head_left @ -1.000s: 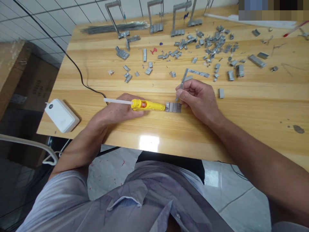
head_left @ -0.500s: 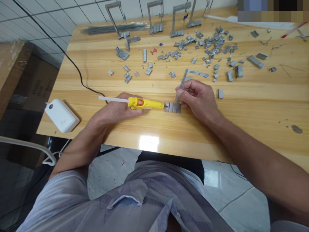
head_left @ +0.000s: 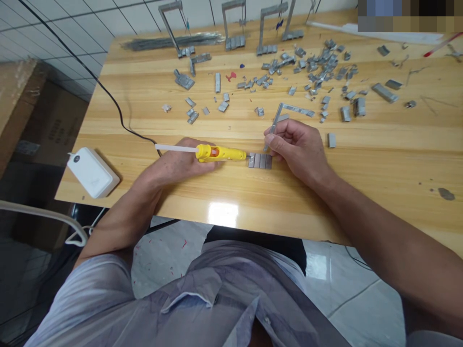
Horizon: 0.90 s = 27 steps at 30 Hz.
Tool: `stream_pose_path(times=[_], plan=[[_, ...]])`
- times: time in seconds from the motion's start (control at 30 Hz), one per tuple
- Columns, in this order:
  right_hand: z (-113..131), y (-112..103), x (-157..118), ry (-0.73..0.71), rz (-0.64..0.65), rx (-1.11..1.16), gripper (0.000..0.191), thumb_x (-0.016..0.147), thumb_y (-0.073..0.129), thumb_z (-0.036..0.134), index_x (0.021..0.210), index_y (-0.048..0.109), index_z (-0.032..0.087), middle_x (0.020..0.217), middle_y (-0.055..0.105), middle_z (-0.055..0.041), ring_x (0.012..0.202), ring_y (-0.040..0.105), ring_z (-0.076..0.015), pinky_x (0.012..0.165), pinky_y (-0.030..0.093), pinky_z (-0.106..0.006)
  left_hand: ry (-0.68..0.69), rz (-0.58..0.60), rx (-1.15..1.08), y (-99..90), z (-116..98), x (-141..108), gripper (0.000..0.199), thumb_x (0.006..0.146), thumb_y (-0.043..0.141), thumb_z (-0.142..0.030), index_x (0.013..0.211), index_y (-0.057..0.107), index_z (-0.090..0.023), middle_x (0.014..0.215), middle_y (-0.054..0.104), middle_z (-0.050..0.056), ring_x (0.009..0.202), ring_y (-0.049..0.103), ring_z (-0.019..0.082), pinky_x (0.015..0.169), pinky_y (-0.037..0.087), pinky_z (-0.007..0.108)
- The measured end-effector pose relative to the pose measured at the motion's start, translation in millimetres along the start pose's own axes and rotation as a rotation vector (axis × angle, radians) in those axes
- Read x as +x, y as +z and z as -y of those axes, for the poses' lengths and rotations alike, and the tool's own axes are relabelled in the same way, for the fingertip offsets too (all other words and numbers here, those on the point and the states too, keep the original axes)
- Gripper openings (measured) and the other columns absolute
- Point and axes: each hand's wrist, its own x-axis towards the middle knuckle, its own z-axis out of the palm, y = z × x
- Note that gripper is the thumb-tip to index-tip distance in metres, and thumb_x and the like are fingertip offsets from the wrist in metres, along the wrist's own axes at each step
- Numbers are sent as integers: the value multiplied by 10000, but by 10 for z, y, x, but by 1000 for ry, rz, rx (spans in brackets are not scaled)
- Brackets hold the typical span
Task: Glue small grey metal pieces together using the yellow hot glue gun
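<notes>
a hand could pass along the near strip of the wooden table (head_left: 202, 205), in front of the grey block row (head_left: 260, 161). the yellow glue gun (head_left: 229, 154) bars the row's left side, and the right hand (head_left: 298, 144), with its bent grey strip (head_left: 277, 118), bars the right. beyond, scattered grey pieces (head_left: 321, 67) obstruct a low sweep, with upright frames (head_left: 261, 36) behind. at left, the white box (head_left: 93, 173) and black cable (head_left: 117, 103) leave a lane between them.
</notes>
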Motion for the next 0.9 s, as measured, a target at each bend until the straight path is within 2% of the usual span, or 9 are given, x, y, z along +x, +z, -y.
stream_pose_path(times=[0.2,0.33,0.47,0.53,0.67,0.8,0.9], plan=[[9,6,-2,6,-8,2,263,880,868,438,833,677,264,745,651,5,668,596,-167,596,540,-343,33,-14,12,9,32,5,233,893,753,-434,920,768,-203,795,747,9,668,594,142,591,394,260],[8,4,-5,6,-13,0,228,899,848,381,817,673,260,755,657,3,679,603,-164,610,550,-340,60,-3,33,7,-14,-9,248,914,718,-430,927,748,-184,791,714,-4,677,548,129,613,387,267],[19,-6,-33,-41,-18,4,153,902,833,308,829,708,257,845,722,-14,703,632,-165,637,575,-346,97,-96,120,-30,-60,1,276,961,655,-432,840,667,-183,755,625,-21,702,511,121,647,378,274],[19,-14,-55,-87,-17,-25,109,902,828,292,853,737,258,924,768,-23,734,661,-170,661,593,-349,141,-113,219,-53,-29,34,315,1013,615,-461,848,639,-193,805,625,-14,756,529,127,696,399,274],[16,-36,-104,-192,-19,-187,48,895,829,289,901,790,261,1004,820,-15,734,683,-161,647,598,-323,200,-117,467,-56,106,126,253,1035,557,-410,1106,692,-208,1083,710,61,979,627,206,848,489,323],[52,-52,-152,-281,9,-368,9,898,836,270,902,828,270,967,844,1,696,695,-152,671,609,-318,210,-93,467,-49,179,162,334,938,610,-343,1234,689,-210,1222,712,90,1139,674,274,942,537,367],[77,-56,-175,-315,12,-487,71,902,852,287,973,855,285,905,844,9,708,718,-166,738,627,-341,252,-43,433,-80,194,149,386,930,612,-350,1283,676,-207,1258,696,90,1160,676,277,997,536,379]])
